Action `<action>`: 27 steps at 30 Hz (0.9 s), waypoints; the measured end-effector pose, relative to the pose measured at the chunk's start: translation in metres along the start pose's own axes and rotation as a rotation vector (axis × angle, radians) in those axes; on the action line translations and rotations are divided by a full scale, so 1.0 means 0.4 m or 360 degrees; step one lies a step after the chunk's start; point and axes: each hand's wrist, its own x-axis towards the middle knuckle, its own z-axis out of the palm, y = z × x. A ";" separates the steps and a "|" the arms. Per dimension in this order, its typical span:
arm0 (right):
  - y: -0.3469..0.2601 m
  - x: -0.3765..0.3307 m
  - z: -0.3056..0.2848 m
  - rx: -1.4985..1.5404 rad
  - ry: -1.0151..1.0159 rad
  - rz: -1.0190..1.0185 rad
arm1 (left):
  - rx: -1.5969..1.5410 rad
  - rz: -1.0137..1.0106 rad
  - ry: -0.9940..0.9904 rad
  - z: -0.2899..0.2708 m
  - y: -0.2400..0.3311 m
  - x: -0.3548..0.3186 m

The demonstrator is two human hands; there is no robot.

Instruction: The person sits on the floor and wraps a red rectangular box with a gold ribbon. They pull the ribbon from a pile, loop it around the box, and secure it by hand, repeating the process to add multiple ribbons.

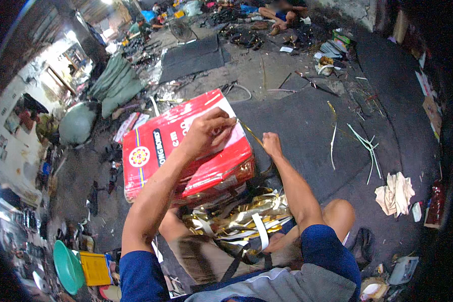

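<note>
A red carton [151, 151] with a white panel stands tilted before my crossed legs. Over its top, my left hand [209, 132] is closed, with thumb and fingers pinching one end of a thin gold strip [250, 132]. My right hand [273, 145], just off the carton's right edge, is closed round the other end, and the strip runs taut between the two. Below the carton, a heap of gold and white strips [241, 219] lies in my lap. What lies under my left palm is hidden.
Dark mats [307, 126] cover the floor ahead and right. Pale cord scraps [367, 146] and a crumpled cream cloth [395, 194] lie at right. A green basin [68, 267] and yellow crate [95, 268] stand at lower left, grey-green sacks [79, 123] farther left. Another person [282, 15] sits at the back.
</note>
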 end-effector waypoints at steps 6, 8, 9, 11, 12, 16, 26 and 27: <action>-0.006 -0.013 -0.024 -0.0070 -0.0071 -0.0080 | 0.0023 -0.0001 -0.0040 -0.023 0.014 -0.019; 0.008 0.001 -0.030 -0.0121 -0.0076 -0.0070 | -0.0015 -0.0103 -0.0090 -0.027 0.022 -0.018; 0.013 0.007 -0.029 -0.0141 -0.0076 -0.0065 | -0.0017 -0.0101 -0.0090 -0.025 0.022 -0.015; 0.027 0.014 -0.030 -0.0190 -0.0071 -0.0082 | 0.0014 -0.0037 -0.0085 -0.022 0.016 -0.007; 0.021 0.015 -0.019 -0.0200 -0.0074 -0.0060 | 0.0034 -0.0016 -0.0083 -0.024 0.012 -0.009; 0.027 -0.012 -0.021 -0.0463 -0.0180 -0.0097 | -0.0040 -0.0002 -0.0029 -0.001 0.003 0.009; 0.239 -0.103 -0.298 -0.0527 0.0598 0.1164 | 0.0181 0.0048 -0.0165 -0.045 0.012 -0.056; 0.231 -0.061 -0.372 -0.0483 0.0826 0.1238 | 0.0267 0.0187 -0.0171 -0.038 0.024 -0.033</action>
